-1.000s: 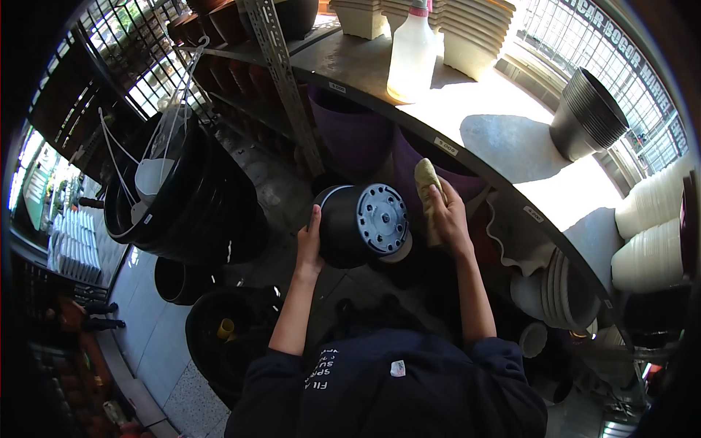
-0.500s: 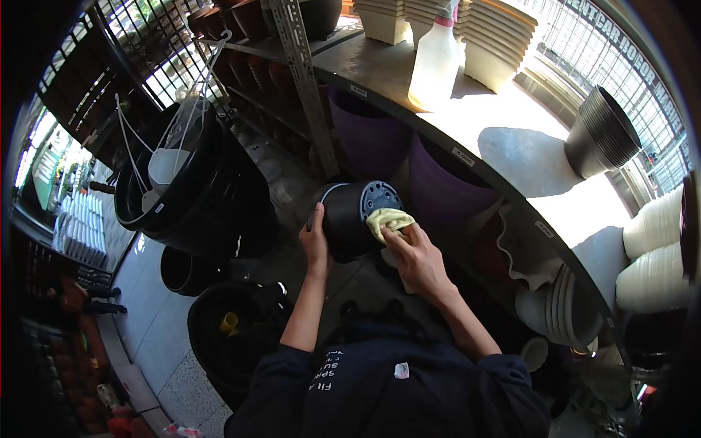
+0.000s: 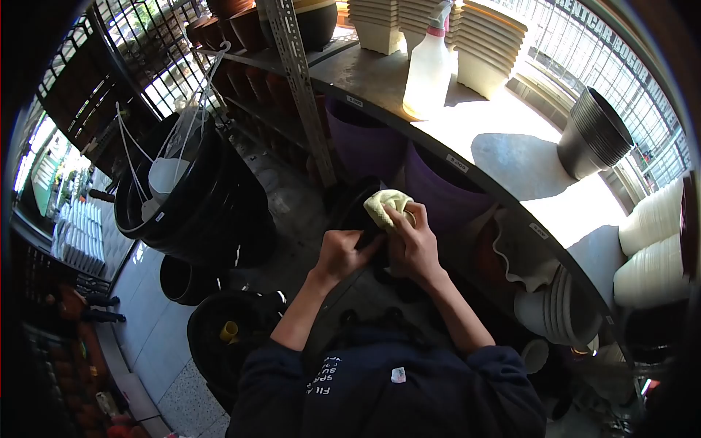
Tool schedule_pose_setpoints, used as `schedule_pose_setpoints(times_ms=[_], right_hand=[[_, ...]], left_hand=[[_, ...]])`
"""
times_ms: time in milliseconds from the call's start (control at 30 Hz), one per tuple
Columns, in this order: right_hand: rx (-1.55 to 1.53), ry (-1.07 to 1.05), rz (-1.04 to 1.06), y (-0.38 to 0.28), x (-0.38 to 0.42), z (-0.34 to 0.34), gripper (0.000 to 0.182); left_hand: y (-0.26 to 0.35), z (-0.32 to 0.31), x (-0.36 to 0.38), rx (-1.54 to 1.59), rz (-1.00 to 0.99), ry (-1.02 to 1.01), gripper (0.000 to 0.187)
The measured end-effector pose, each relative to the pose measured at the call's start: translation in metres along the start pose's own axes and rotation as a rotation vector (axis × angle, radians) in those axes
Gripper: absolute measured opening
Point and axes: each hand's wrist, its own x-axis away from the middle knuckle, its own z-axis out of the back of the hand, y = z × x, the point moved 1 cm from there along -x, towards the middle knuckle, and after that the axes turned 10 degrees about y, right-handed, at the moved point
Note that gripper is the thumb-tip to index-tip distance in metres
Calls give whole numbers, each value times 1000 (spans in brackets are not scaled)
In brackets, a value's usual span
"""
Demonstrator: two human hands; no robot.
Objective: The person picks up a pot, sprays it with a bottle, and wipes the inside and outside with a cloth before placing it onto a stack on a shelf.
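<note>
A dark pot (image 3: pixel 350 206) is held in front of my body, its outline hard to make out against the dark floor. My left hand (image 3: pixel 342 252) is closed on its near edge, fingers curled. Beside it, my right hand (image 3: pixel 414 244) grips a pale yellow-green cloth (image 3: pixel 387 207), which lies against the pot's right side. The two hands are close together, and the fingertips of the left are partly hidden.
A curved shelf (image 3: pixel 504 148) with a spray bottle (image 3: pixel 427 73) and stacked black pots (image 3: pixel 595 133) runs along the right. Purple pots (image 3: pixel 445 188) stand beneath. At left are a large black container (image 3: pixel 212 197) and a black tub (image 3: pixel 219 358). A person (image 3: pixel 80 303) is far left.
The pot has turned, so its holed base no longer shows. My left hand has moved right and down to its near edge, closer to my right hand, which still holds the cloth.
</note>
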Motion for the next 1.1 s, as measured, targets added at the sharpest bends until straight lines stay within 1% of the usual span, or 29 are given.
schedule_pose_setpoints(times_ms=[33, 100, 133, 167, 233, 267, 367, 433, 500, 600, 667, 700, 767, 833, 900, 967, 1033, 1067, 1100], right_hand=[[21, 29, -33, 1, -6, 0, 34], [-61, 47, -143, 19, -13, -1, 30], [-53, 38, -176, 24, -21, 4, 27], [-57, -4, -251, 33, -30, 10, 24], [6, -104, -309, 61, -41, 20, 24], [29, -65, -257, 67, -46, 25, 24], [79, 56, -145, 59, -72, 49, 26], [260, 120, 73, 46, -97, 68, 26], [407, 98, 180, 59, -121, 77, 26], [557, -18, 185, 84, -149, 84, 28], [649, -122, 199, 105, -154, 86, 29], [706, -156, 164, 108, -150, 87, 31], [530, -170, -10, 95, -136, 87, 40], [-143, -428, -415, 55, -116, 92, 62], [-238, -580, -434, 13, -87, 98, 83], [-65, -614, -319, -3, -57, 92, 93], [-31, -549, -316, -6, -32, 89, 86], [-194, -487, -424, -13, -28, 92, 67], [-195, -388, -451, -11, -18, 94, 61]], left_hand=[[5, 1, -5, 5, -52, -32, 33], [15, 6, 1, 12, -132, -122, 32], [24, 8, 1, -24, -235, -158, 31], [34, 10, -2, 31, -267, -194, 30], [54, 14, 0, 151, -322, -271, 28], [56, 13, 0, 158, -338, -319, 28], [34, 8, 3, 166, -270, -307, 28], [26, 13, -2, 51, -262, -320, 31], [15, 15, 0, -28, -256, -324, 33], [14, 23, -9, -47, -238, -363, 33], [14, 29, -16, -72, -253, -388, 31], [13, 32, -20, -89, -269, -400, 30], [9, 35, -28, -84, -302, -396, 28], [4, 35, -35, -29, -345, -373, 27], [8, 36, -46, 13, -397, -396, 26], [13, 33, -57, 79, -451, -416, 26], [19, 27, -65, 175, -506, -441, 25], [21, 23, -69, 190, -537, -466, 24], [24, 19, -73, 208, -569, -491, 23]])
